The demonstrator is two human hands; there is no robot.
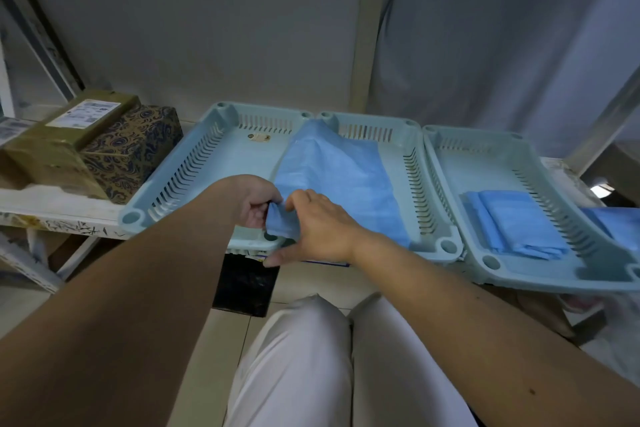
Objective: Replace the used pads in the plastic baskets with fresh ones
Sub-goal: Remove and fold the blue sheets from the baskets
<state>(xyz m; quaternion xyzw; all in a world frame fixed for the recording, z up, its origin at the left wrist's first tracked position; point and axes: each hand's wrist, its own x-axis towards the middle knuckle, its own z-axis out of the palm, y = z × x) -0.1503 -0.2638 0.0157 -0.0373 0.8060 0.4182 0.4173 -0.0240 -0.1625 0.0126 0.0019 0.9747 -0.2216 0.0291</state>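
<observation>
Three pale blue slotted plastic baskets stand side by side on a white shelf. A blue pad (337, 177) lies unfolded along the middle basket (431, 204) and overlaps the rim of the left basket (183, 170). My left hand (254, 203) pinches the pad's near corner. My right hand (320, 230) grips the same bunched corner from the right, its thumb below the basket's front rim. The right basket (540, 274) holds a folded blue pad (516, 222). The left basket's floor is bare.
Two cardboard boxes (86, 146) sit on the shelf to the left of the baskets. Another blue pad (620, 224) shows at the right edge. A black object (244, 288) stands under the shelf. My knees in white trousers (332, 357) are below the hands.
</observation>
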